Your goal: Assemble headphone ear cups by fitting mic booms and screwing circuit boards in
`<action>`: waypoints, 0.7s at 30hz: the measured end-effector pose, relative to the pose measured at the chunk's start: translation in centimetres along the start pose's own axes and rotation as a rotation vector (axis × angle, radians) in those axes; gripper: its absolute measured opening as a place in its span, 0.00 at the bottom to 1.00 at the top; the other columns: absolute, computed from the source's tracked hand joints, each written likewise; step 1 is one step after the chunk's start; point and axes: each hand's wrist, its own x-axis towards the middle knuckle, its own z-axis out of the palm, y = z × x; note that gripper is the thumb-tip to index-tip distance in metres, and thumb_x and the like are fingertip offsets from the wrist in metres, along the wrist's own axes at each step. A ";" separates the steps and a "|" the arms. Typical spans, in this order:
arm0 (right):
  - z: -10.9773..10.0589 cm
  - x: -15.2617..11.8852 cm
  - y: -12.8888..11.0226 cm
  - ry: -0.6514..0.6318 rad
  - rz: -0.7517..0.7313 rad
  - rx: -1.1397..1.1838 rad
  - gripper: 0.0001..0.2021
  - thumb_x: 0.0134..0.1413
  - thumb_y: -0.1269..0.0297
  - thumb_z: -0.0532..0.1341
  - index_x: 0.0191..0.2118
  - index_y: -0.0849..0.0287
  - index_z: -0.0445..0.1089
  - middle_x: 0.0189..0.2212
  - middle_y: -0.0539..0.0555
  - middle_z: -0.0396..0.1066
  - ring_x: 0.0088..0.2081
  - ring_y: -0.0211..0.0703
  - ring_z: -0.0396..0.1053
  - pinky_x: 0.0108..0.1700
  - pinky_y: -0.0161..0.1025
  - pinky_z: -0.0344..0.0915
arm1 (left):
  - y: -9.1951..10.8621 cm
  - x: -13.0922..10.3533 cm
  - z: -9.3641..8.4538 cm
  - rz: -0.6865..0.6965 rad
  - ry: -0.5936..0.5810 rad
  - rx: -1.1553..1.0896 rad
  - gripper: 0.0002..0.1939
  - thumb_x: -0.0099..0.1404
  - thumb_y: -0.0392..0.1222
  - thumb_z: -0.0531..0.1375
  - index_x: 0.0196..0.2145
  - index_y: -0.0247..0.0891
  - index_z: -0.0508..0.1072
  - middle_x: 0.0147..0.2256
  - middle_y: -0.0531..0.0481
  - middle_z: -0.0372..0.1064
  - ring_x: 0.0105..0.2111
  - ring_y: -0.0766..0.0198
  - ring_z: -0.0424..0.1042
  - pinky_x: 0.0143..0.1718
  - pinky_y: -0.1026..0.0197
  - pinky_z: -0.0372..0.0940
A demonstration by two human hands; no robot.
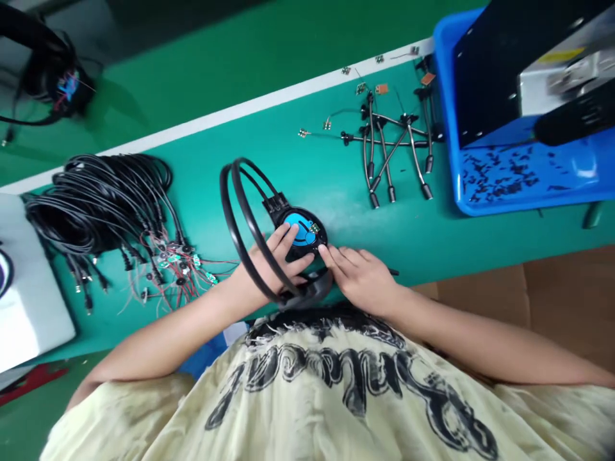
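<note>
A black headset [241,218] stands on the green bench in front of me, its double headband arching up to the left. One ear cup faces up, showing a round blue plate [303,234] with a small circuit board [314,228] on it. My left hand [273,256] reaches under the headband and grips this ear cup, fingertips resting on the blue plate. My right hand [358,272] is closed at the cup's near right edge, thumb and fingers pressed together. What it pinches is hidden; a black tip [394,273] pokes out beyond it.
Coiled black cables [103,198] with bared wires and small boards [180,262] lie left. Several microphone booms [387,150] are spread at the right rear. A blue tray [456,186] there holds black bits and a dark machine [494,77]. Another headset [57,89] is at far left.
</note>
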 end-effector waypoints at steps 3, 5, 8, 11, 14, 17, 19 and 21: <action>0.4 0.2 -0.1 0.045 -0.016 -0.045 0.19 0.61 0.75 0.53 0.55 0.79 0.66 0.43 0.64 0.74 0.41 0.47 0.65 0.36 0.41 0.59 | -0.8 -0.2 0.2 0.035 -0.021 -0.022 0.22 0.71 0.48 0.52 0.61 0.53 0.63 0.66 0.42 0.47 0.65 0.43 0.49 0.60 0.42 0.57; 0.5 0.3 0.1 0.054 -0.016 -0.027 0.19 0.61 0.75 0.52 0.56 0.79 0.66 0.44 0.63 0.74 0.41 0.46 0.65 0.36 0.40 0.59 | -1.1 -0.2 0.1 0.047 -0.030 -0.015 0.21 0.72 0.45 0.51 0.61 0.54 0.62 0.66 0.42 0.48 0.65 0.45 0.50 0.60 0.43 0.56; 0.5 -0.2 0.8 0.046 -0.008 0.051 0.19 0.62 0.74 0.52 0.57 0.73 0.65 0.51 0.62 0.71 0.45 0.47 0.65 0.43 0.42 0.62 | -1.0 0.1 0.0 0.028 0.006 0.037 0.23 0.71 0.43 0.52 0.62 0.53 0.61 0.64 0.39 0.51 0.63 0.45 0.54 0.58 0.42 0.58; 0.7 -1.1 1.2 0.092 -0.003 0.093 0.18 0.63 0.73 0.53 0.56 0.69 0.67 0.53 0.60 0.70 0.48 0.48 0.64 0.46 0.44 0.62 | -0.5 0.9 0.4 0.001 0.092 0.100 0.24 0.70 0.42 0.54 0.62 0.54 0.61 0.59 0.37 0.58 0.59 0.45 0.60 0.54 0.41 0.61; 1.0 -1.6 1.3 0.111 0.004 0.102 0.18 0.62 0.73 0.54 0.57 0.68 0.67 0.54 0.59 0.70 0.48 0.48 0.65 0.44 0.43 0.62 | -0.1 1.4 1.0 -0.032 0.178 0.143 0.22 0.69 0.42 0.55 0.60 0.54 0.64 0.55 0.38 0.63 0.55 0.47 0.64 0.52 0.40 0.63; 1.1 -1.5 1.4 0.096 -0.006 0.110 0.19 0.62 0.71 0.55 0.58 0.68 0.66 0.55 0.59 0.69 0.48 0.48 0.65 0.44 0.43 0.62 | 0.2 1.4 1.3 -0.024 0.217 0.164 0.24 0.69 0.41 0.56 0.61 0.58 0.62 0.56 0.39 0.63 0.54 0.47 0.66 0.51 0.41 0.64; 1.0 -1.3 1.6 0.093 -0.042 0.115 0.19 0.62 0.71 0.54 0.57 0.69 0.67 0.55 0.59 0.69 0.48 0.49 0.65 0.45 0.44 0.63 | 0.5 1.3 1.2 -0.017 0.216 0.172 0.25 0.68 0.44 0.57 0.62 0.58 0.60 0.57 0.38 0.62 0.55 0.46 0.65 0.51 0.42 0.65; 0.8 -1.2 1.8 0.091 -0.083 0.117 0.18 0.62 0.71 0.54 0.56 0.71 0.67 0.54 0.61 0.70 0.48 0.49 0.66 0.46 0.45 0.64 | 1.0 1.2 0.9 -0.040 0.209 0.171 0.27 0.67 0.49 0.58 0.62 0.58 0.60 0.57 0.37 0.61 0.55 0.43 0.64 0.50 0.41 0.65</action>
